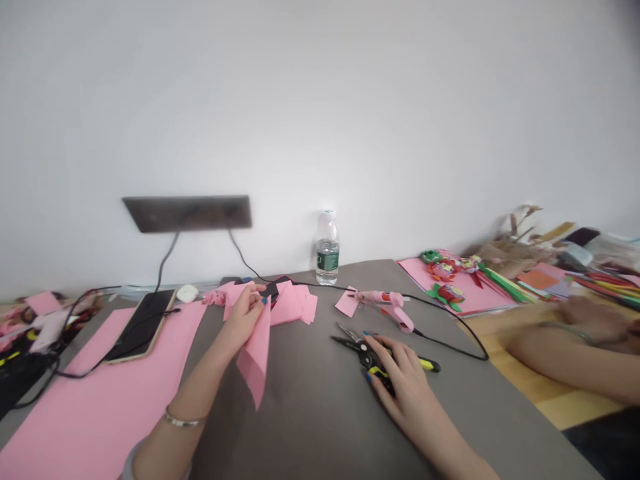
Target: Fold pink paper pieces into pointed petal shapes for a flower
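My left hand (245, 315) pinches a pink sheet of paper (257, 357), which hangs down from my fingers, slightly folded, over the grey table mat. Just behind it lies a loose pile of cut pink paper pieces (293, 303), with a dark object partly hidden under them. On the mat to the right, my right hand (400, 373) is closed over the yellow-and-black handles of a pair of pliers (367, 357). Their jaws are parted and point away to the left. Beyond that hand rests a pink glue gun (380, 298), its nozzle over a small pink paper square (347, 303).
A water bottle (327, 257) stands against the wall. At left, a phone (143, 327) and a white earbud case (187, 293) lie near large pink paper (125, 400). The glue gun's black cord (483, 343) loops rightward. Paper flowers (450, 293) and another person's blurred arm (565, 360) are at right.
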`<state>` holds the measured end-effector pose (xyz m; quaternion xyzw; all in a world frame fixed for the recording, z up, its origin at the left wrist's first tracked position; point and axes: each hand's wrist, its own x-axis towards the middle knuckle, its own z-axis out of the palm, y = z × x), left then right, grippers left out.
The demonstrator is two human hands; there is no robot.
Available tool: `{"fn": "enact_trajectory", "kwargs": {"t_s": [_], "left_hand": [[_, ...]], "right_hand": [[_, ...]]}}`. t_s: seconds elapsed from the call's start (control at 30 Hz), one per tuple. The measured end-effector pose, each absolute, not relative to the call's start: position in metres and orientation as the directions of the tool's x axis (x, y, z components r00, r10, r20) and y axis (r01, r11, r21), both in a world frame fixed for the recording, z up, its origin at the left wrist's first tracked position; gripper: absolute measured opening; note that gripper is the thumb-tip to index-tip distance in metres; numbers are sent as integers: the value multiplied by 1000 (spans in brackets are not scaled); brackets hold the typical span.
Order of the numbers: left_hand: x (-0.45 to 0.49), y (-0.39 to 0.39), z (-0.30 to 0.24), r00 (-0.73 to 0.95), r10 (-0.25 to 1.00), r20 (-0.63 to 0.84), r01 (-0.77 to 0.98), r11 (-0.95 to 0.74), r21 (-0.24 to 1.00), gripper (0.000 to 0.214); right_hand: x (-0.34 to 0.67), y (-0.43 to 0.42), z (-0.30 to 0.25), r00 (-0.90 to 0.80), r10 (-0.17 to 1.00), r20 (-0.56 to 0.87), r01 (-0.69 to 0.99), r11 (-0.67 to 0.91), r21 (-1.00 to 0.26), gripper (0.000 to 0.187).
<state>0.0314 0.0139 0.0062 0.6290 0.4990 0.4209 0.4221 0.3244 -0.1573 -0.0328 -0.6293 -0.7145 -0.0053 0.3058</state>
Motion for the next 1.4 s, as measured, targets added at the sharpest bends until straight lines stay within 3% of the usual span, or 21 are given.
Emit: {"fn": "enact_trajectory", "kwargs": {"t_s": [0.1,0.2,0.3,0.47,0.6,0.77,1.0,1.27,1.4], "left_hand": [[35,14,-9,76,986,149,171,-160,972,26],[36,14,-21,-32,984,178,103,-173,979,28],[34,12,-30,-130,972,194,69,-187,980,27],[30,8,-36,-209,955,210,56,-202,978,27],[36,5,-35,-140,971,193,51,-188,981,30],[43,2,-35,-84,982,168,77,-161,984,22],[40,-2,-28,-31,992,126,138,-121,983,25],[36,-9,-26,186,977,105,228,-147,963,40],[35,-13,-24,334,935,114,282,-215,935,37]], "right_hand": [[287,-135,-12,-4,895,446,773,286,-567,35],[236,-95,-4,19,948,317,489,267,-830,31],[193,-52,-14,11,977,214,174,209,-962,33],[178,-20,-38,-122,968,220,116,234,-965,35],[193,-13,-37,-251,957,148,40,163,-986,38],[204,-1,-33,-297,949,105,21,117,-993,44],[205,-5,-35,-274,957,96,28,108,-994,40],[204,-13,-35,-143,971,191,261,223,-939,32],[206,-15,-37,-31,965,259,317,255,-913,28]]}}
